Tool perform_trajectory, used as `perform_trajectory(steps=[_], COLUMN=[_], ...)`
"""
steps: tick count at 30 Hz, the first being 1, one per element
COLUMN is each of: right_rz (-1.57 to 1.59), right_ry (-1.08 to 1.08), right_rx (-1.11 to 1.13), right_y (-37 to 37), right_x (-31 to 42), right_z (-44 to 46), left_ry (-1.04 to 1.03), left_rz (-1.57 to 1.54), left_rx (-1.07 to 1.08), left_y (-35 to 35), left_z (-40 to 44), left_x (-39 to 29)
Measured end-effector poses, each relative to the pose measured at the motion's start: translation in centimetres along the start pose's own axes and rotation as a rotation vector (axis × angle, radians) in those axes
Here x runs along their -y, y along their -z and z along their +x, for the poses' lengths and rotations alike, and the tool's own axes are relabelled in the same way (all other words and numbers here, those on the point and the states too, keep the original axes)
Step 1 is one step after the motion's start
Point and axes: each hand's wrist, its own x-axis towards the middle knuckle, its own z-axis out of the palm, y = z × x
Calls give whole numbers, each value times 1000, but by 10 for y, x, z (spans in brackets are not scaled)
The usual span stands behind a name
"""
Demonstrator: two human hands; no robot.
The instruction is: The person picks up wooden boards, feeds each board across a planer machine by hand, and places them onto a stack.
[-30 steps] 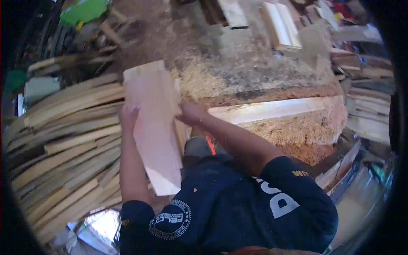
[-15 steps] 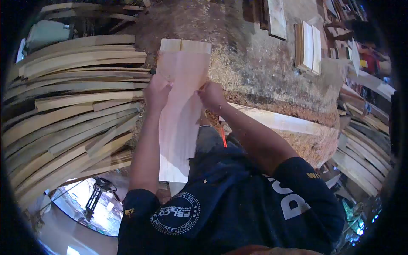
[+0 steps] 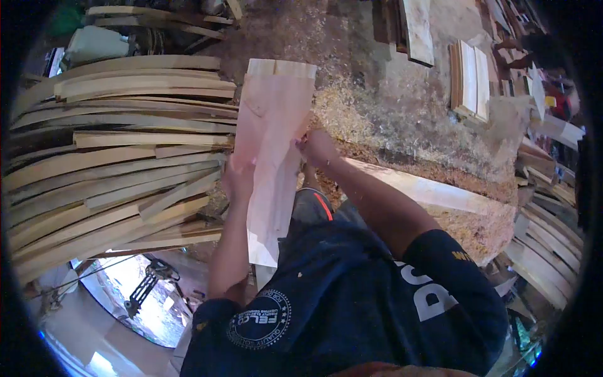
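Wide, pale wooden boards (image 3: 273, 119), seemingly stacked together, extend from near my shirt toward the top of the view. My left hand (image 3: 239, 179) grips their left edge around mid-length, thumb over the top face. On the right edge, somewhat farther up, my right hand (image 3: 316, 149) is closed around the boards. The undersides and the fingers beneath are hidden. Past my right hand, a long light plank (image 3: 427, 188) lies beside a heap of sawdust (image 3: 474, 229).
Many long wooden strips (image 3: 119, 157) are piled at the left. Stacked boards (image 3: 470, 81) and a dark-edged plank (image 3: 418, 31) lie on the ground at the upper right. Another person's arm (image 3: 518, 53) shows at the far upper right, near more timber.
The boards turned to point more straight ahead as the view shifted. Since half a second ago, my left hand sits lower along their left edge. Both hands still hold them.
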Motion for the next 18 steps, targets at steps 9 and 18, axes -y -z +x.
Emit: perform_trajectory(steps=[9,18], right_rz=[149,186], right_ry=[28,38], right_rx=[82,147], right_y=[-36,-23], right_x=[7,8], right_z=[-50,-70], left_ry=[40,25], left_rz=[-125,-18], left_rx=[57,22], left_y=[-13,-8], left_z=[18,4], left_x=[43,25])
